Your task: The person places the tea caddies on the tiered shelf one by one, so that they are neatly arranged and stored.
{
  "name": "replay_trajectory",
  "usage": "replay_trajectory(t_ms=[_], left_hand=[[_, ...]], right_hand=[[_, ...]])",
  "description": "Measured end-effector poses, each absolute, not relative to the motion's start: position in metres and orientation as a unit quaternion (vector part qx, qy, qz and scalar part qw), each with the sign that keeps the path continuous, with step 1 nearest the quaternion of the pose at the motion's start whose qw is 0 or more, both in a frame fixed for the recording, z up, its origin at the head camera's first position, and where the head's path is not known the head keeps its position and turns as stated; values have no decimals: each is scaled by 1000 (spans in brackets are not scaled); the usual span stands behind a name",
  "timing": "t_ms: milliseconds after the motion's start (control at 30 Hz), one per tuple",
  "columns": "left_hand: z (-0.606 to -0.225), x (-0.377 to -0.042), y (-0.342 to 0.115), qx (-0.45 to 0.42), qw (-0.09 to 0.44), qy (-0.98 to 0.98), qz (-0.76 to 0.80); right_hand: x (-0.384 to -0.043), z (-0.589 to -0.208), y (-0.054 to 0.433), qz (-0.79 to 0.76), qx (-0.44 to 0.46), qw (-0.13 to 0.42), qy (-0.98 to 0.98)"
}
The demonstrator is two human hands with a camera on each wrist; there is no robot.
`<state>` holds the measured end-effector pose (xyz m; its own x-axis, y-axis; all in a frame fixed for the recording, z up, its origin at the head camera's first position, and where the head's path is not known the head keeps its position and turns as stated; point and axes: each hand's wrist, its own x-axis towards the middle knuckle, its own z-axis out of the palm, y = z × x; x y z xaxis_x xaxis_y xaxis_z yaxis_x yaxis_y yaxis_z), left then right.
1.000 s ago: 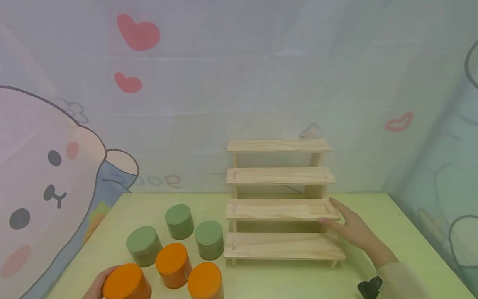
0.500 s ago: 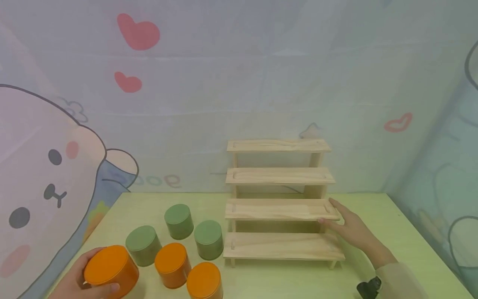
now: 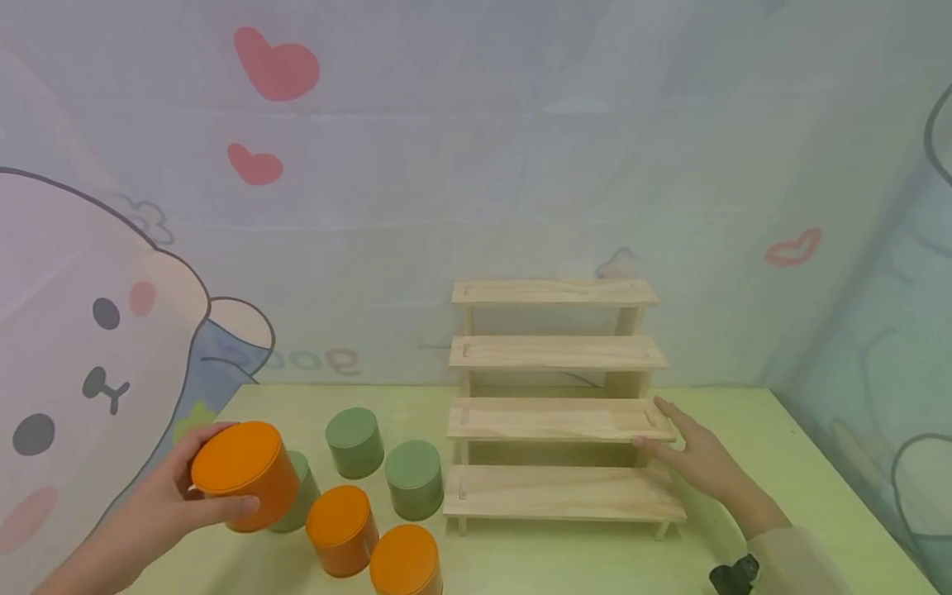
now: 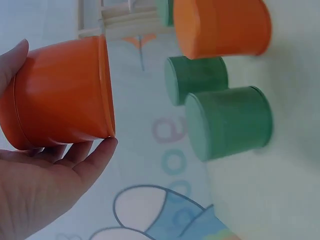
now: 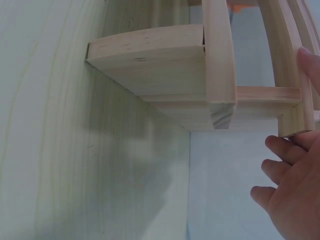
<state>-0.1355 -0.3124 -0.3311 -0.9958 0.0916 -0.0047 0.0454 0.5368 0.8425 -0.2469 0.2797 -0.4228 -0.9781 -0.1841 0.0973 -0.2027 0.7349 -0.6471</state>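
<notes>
My left hand [image 3: 159,500] grips an orange round canister [image 3: 245,475] by its sides, thumb in front and fingers behind. The left wrist view shows this held canister [image 4: 62,95] lifted off the table. At right, my right hand [image 3: 702,459] holds the end of a shelf on a four-tier stepped wooden rack [image 3: 558,420], thumb at the front edge. Up close in the right wrist view, the fingers [image 5: 282,150] lie at the shelf's end. The rack's tiers hold nothing.
Two more orange canisters, a rear one [image 3: 342,529] and a front one [image 3: 405,562], stand left of the rack. Behind are green canisters [image 3: 353,442], [image 3: 414,479]; another green canister [image 3: 303,496] is partly hidden. A printed cloth [image 3: 521,190] hangs behind the table [image 3: 565,562].
My left hand has come further into view, lifting the orange canister up and away from the table until it covers part of a green one. The right hand stays on the rack.
</notes>
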Motion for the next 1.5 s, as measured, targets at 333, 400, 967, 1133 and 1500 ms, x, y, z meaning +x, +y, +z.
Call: replay_trajectory(t_ms=[333,400,967,1133,1500], left_hand=[[-287,-166,-263,87,-1,876,474],[-279,-171,-253,93,1,873,478],[-251,-229,-182,143,7,855,498],[-249,-243,-160,149,13,848,509],[-255,-268,-112,166,30,818,551]], right_hand=[[-246,-423,280,351,103,18,-931],[-246,-423,280,353,104,16,-930],[-244,-424,280,360,95,21,-928],[-244,-425,280,359,86,19,-929],[-243,-424,275,367,76,19,-927]])
